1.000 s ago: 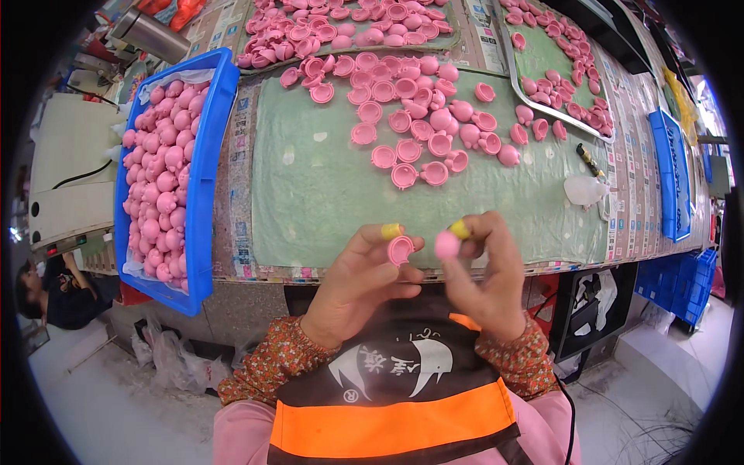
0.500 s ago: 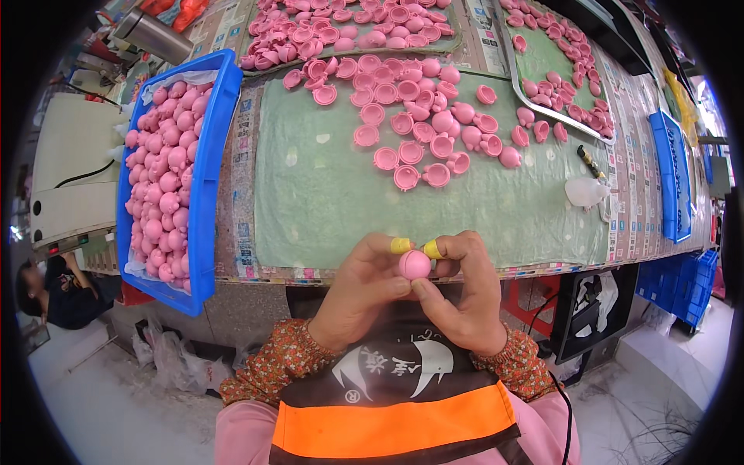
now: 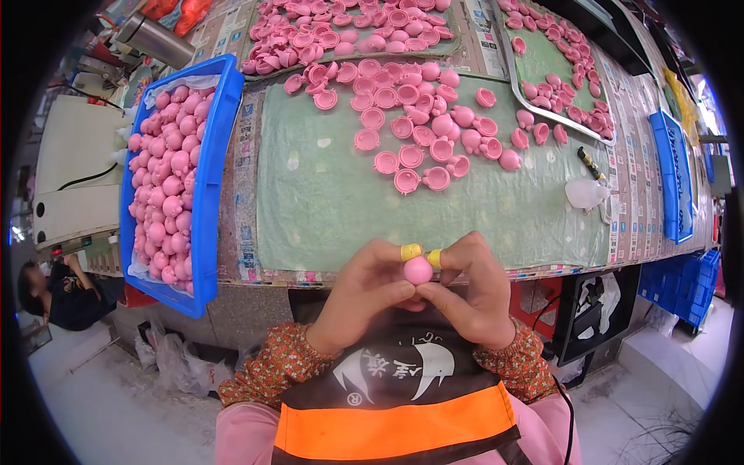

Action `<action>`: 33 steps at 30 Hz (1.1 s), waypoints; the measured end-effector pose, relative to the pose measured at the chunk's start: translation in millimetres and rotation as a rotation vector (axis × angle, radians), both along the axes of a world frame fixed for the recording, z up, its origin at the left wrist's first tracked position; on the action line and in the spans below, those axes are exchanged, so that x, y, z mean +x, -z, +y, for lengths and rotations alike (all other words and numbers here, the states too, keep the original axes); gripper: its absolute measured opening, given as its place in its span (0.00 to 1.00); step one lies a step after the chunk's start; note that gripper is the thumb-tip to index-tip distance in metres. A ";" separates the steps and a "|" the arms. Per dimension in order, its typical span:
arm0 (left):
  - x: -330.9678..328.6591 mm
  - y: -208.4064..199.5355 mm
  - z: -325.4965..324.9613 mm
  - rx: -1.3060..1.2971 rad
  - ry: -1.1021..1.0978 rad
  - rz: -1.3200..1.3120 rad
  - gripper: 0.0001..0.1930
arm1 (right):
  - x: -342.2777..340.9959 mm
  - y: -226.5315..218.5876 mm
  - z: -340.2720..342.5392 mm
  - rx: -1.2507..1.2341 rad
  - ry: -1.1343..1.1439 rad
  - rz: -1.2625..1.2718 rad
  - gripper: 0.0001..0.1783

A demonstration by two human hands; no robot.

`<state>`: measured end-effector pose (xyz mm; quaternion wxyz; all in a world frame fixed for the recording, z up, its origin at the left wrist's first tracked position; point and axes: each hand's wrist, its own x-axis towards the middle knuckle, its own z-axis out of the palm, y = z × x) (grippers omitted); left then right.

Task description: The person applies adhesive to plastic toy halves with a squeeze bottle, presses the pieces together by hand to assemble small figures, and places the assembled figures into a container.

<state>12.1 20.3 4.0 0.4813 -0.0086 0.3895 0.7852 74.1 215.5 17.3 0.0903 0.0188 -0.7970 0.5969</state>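
A small pink plastic ball (image 3: pixel 418 270) sits between my two hands, just above the table's front edge. My left hand (image 3: pixel 366 291) pinches it from the left with thumb and fingers. From the right, my right hand (image 3: pixel 474 291) grips the same ball, its thumb low on the near side. Yellow tape wraps a fingertip on each hand, both close to the ball's far side. Beyond my hands, loose pink half shells (image 3: pixel 407 155) lie scattered on a green cloth (image 3: pixel 325 209), many with the hollow side up.
To the left stands a blue crate (image 3: pixel 208 201) heaped with pink balls. More shells fill a far tray and a metal-rimmed tray (image 3: pixel 559 115) at the right. A translucent bottle (image 3: pixel 585 193), a blue tray (image 3: pixel 671 174) and a steel flask (image 3: pixel 159 40) are around. A person (image 3: pixel 71 291) is at far left.
The ball has turned in my fingers; the seam line visible before no longer shows. My hands have shifted very slightly, and both keep hold of it.
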 end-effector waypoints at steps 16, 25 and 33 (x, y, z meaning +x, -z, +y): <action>1.5 -9.2 2.0 0.046 -0.031 0.113 0.18 | -3.8 2.6 -9.4 0.206 0.102 0.151 0.24; 9.8 15.4 -3.0 0.089 -0.051 0.270 0.17 | 0.3 6.7 -17.4 0.428 0.049 0.304 0.17; 3.5 -2.3 2.8 0.173 -0.065 0.109 0.15 | -1.9 5.0 -18.9 0.408 0.106 0.275 0.18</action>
